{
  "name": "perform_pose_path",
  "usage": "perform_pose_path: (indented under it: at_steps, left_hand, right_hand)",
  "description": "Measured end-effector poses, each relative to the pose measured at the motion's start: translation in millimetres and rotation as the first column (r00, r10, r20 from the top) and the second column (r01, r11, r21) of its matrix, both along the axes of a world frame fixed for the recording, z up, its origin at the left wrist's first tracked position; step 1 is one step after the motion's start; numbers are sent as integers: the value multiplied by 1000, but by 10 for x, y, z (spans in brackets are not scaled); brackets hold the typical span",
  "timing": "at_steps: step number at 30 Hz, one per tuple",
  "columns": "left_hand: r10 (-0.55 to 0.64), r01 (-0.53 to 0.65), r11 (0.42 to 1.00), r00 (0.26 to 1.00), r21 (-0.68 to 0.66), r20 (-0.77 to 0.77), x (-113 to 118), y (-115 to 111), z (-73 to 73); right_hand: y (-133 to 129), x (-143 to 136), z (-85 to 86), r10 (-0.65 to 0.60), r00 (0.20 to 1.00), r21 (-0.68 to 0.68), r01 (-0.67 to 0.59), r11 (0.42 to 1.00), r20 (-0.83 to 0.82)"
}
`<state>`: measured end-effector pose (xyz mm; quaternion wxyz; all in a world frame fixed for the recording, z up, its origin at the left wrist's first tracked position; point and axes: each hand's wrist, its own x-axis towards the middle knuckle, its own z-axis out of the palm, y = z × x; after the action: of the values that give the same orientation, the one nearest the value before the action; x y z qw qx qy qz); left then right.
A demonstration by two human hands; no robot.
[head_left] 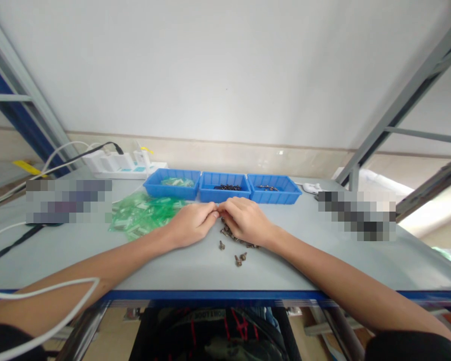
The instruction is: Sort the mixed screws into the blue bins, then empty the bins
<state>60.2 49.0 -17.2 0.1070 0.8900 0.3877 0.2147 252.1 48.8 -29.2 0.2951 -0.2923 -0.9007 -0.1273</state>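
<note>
My left hand (196,220) and my right hand (246,218) meet at the fingertips over the middle of the grey table. Both are closed in a pinch, and whatever lies between the fingers is too small to make out. Small metal screws (227,231) lie beneath and beside my right hand, partly hidden by it. A few loose screws (238,260) are nearer the front edge. Left of my left hand is a heap of green plastic bags (143,213). Behind the hands stand three blue bins, the middle one (225,195) with dark screws in it.
The left blue bin (169,191) has green bags in it, the right one (274,197) a few small metal pieces. A white power strip (124,173) with plugs and cables is at the back left. A white cable crosses the front left. Blurred-out objects lie at both sides.
</note>
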Motion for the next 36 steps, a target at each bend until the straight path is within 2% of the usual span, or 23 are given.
perform_pose_path:
  at_steps: [15, 21, 26, 36]
  left_hand:
    - [41, -41, 999, 999, -2, -6, 9, 9, -39]
    - [20, -20, 1000, 999, -2, -27, 5, 8, -38]
    - [29, -27, 999, 998, 34, -62, 2, 16, -30]
    - [6, -6, 1000, 999, 1, -43, 7, 5, -8]
  right_hand:
    - [-15, -27, 17, -114, 992, -6, 114, 993, 56]
    - [-17, -28, 29, -114, 989, -40, 118, 992, 92]
    - [-31, -24, 35, -107, 994, -71, 109, 992, 32]
    - [-4, -15, -2, -68, 997, -24, 69, 997, 33]
